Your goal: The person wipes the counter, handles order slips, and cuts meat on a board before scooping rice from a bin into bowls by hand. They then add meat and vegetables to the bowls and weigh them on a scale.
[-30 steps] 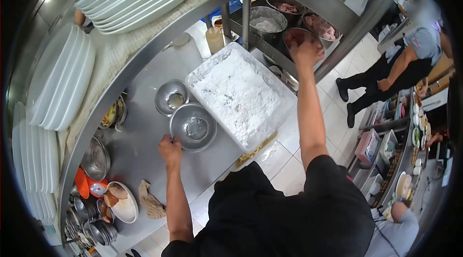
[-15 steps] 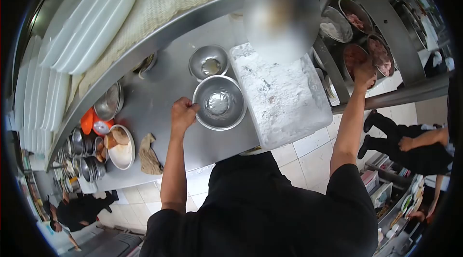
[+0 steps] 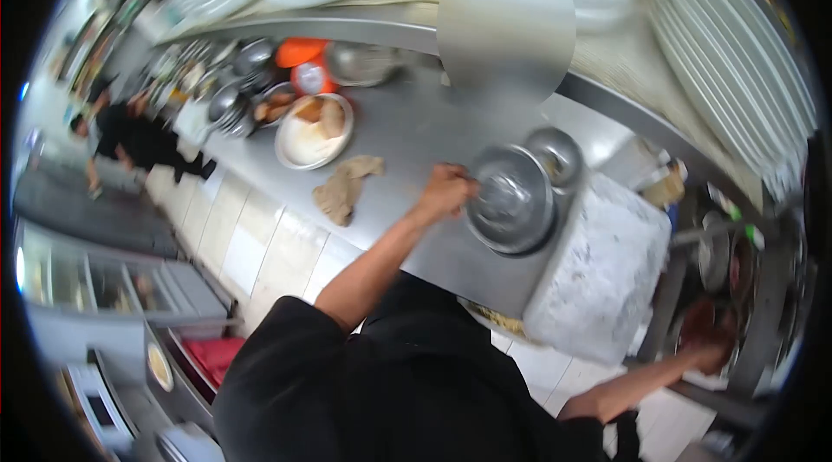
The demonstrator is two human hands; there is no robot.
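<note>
My left hand (image 3: 447, 192) is closed at the left rim of a metal bowl (image 3: 510, 200); its fingers seem to pinch the rim. A shiny patch shows inside that bowl. Behind it, touching, sits a smaller metal bowl (image 3: 555, 157). To the right lies a white tray (image 3: 598, 267) covered with white powder. Far at the right, my right hand (image 3: 709, 351) reaches down into a metal container (image 3: 698, 319) of reddish food; its fingers are blurred and hidden.
A tan cloth (image 3: 345, 189) lies near the front edge. White bowl (image 3: 314, 131), orange items (image 3: 303, 53) and stacked metal bowls (image 3: 230, 110) stand at the left. White plates (image 3: 737, 63) fill the shelf above. A person (image 3: 143, 137) stands far left.
The view has swung left, so the bowls and tray appear further right. My left hand remains at the bowl's rim, and my right hand remains at the container.
</note>
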